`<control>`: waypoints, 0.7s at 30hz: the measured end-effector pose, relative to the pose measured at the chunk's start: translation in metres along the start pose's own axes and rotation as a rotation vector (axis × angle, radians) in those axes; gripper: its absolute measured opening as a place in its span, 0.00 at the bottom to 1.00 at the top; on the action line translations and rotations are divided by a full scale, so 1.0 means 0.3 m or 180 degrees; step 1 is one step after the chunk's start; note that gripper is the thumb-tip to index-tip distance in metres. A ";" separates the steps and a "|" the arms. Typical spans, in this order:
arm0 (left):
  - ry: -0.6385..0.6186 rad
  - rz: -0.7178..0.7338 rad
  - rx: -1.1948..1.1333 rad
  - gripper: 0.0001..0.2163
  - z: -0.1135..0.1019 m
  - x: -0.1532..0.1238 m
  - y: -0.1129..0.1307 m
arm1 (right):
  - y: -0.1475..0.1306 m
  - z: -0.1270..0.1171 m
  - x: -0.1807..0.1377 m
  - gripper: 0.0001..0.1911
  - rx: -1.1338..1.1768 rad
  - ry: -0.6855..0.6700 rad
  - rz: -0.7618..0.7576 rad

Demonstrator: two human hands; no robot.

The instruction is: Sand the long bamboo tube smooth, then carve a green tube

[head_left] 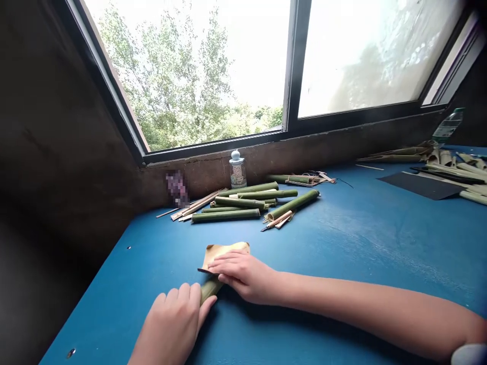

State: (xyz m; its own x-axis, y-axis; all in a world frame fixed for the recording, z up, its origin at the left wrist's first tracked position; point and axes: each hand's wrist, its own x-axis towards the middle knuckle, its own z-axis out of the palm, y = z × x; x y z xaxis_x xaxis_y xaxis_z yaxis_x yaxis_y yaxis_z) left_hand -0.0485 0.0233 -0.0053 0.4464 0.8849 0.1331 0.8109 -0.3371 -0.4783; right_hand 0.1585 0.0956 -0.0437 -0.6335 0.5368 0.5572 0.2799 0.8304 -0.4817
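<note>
At the front of the blue table (pixel 342 253), my left hand (pixel 174 312) is closed round a green bamboo tube (pixel 210 289), thumb stretched along its near side. My right hand (pixel 245 274) presses a tan sheet of what looks like sandpaper (pixel 222 252) over the tube's far end. That sheet curls up at its edges, and a dark underside shows along its lower rim. The right fingers lie together across the sheet, with the thumb below by the tube. Sheet and hand hide the tube's far end.
Behind my hands lie several cut bamboo tubes (pixel 226 215), thin wooden strips (pixel 196 205) and a pointed knife (pixel 277 221). A pale blue-topped jar (pixel 238 172) stands by the wall. To the right are a black sheet (pixel 420 185), split bamboo (pixel 472 175) and a bottle (pixel 449 125).
</note>
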 end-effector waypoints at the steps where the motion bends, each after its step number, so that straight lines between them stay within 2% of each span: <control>1: -0.0049 -0.0025 -0.0006 0.21 -0.005 -0.004 -0.002 | -0.002 -0.001 0.000 0.14 -0.0045 -0.0047 -0.0022; 6: -0.0585 -0.0236 -0.0252 0.21 -0.050 -0.033 -0.027 | 0.058 -0.066 0.013 0.12 -0.0623 -0.0212 0.0395; 9: -0.0870 -0.0230 -0.0381 0.20 -0.079 -0.032 -0.034 | 0.102 -0.107 0.014 0.13 -0.0663 -0.0202 0.0462; 12: -0.1073 -0.0111 -0.0537 0.21 -0.093 -0.015 -0.031 | 0.101 -0.109 0.008 0.15 -0.0653 -0.0256 0.0481; 17: -0.0952 -0.0061 -0.0550 0.20 -0.085 -0.005 -0.018 | 0.046 -0.060 -0.006 0.14 -0.0213 -0.0312 0.0090; 19: -0.0880 -0.0083 -0.0535 0.21 -0.076 -0.004 -0.018 | 0.059 -0.062 -0.002 0.15 -0.0225 -0.0353 0.0046; 21: -0.0864 -0.0119 -0.0518 0.22 -0.067 0.000 -0.024 | 0.099 -0.084 0.009 0.16 -0.0465 -0.0355 0.0222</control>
State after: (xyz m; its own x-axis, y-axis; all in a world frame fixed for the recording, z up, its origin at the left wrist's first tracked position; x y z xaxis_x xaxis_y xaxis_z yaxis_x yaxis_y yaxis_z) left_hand -0.0468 0.0194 0.0155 0.3155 0.9437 -0.0990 0.8846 -0.3303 -0.3293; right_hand 0.1832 0.1254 -0.0395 -0.6828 0.5806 0.4435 0.4224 0.8090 -0.4088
